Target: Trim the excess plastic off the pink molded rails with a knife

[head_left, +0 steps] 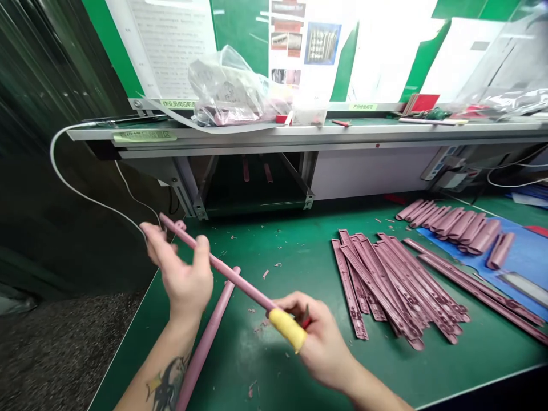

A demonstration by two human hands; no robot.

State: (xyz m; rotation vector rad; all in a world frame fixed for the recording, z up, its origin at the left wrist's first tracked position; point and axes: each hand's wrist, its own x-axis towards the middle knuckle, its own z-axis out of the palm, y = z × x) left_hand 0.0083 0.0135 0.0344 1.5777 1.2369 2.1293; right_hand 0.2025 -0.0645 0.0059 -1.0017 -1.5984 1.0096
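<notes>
Workpiece: 1 slim pink strip [240, 282], held slantwise left of the frame center, above the tabletop. Its surface looks smooth and matte, like molded plastic; 1 small looped tab projects near the upper end.

Step in hand: apparently edge handling or trimming. The right hand [319, 334] pinches the lower end between fingers and thumb; the thumb wears a yellow finger sleeve [286, 330]. A red-handled tool [306, 321] shows within the same grip. The left hand [184, 277] is at the upper end, thumb across the strip; blur prevents telling whether its fingers are closed.

Next move, as judged: requires steady support at both ends and controlled tool pressure.

Surroundings: 1 tapered pink part [214, 331] lies lower left on the green tabletop [317, 251], among curled shavings [265, 274]. Right of center, ribbed, channeled strips [400, 279] overlap in a pile. Toward the right edge, short curved shells [464, 225] form a row, partly on a blue sheet [528, 254].
</notes>
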